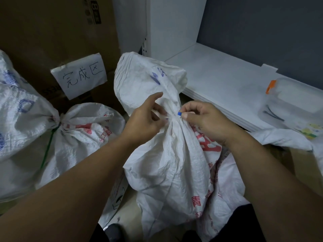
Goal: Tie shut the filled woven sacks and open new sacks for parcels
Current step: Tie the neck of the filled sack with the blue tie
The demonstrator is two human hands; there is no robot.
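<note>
**Cinching the tie on a filled sack**

Close in front on the floor, filled sack [174, 163] upright, neck [173, 123] gathered into a tight bunch, loose top flopping above; thin tie [179, 114] wrapped round that neck, blue head at the front. Right hand [204, 121] pinching the blue head between thumb and fingertips; left hand [145, 121] curled round what looks like the pale tail. Judged mid-tying, not yet snug; next, probably a firm pull on the tail against a steadied head, without letting the bunch slip. To the left, tied sacks [83, 130], one bound with a green tie [48, 149]; behind, paper sign [80, 77] on a cardboard box [52, 32]; to the right, white shelf [218, 81].
</note>
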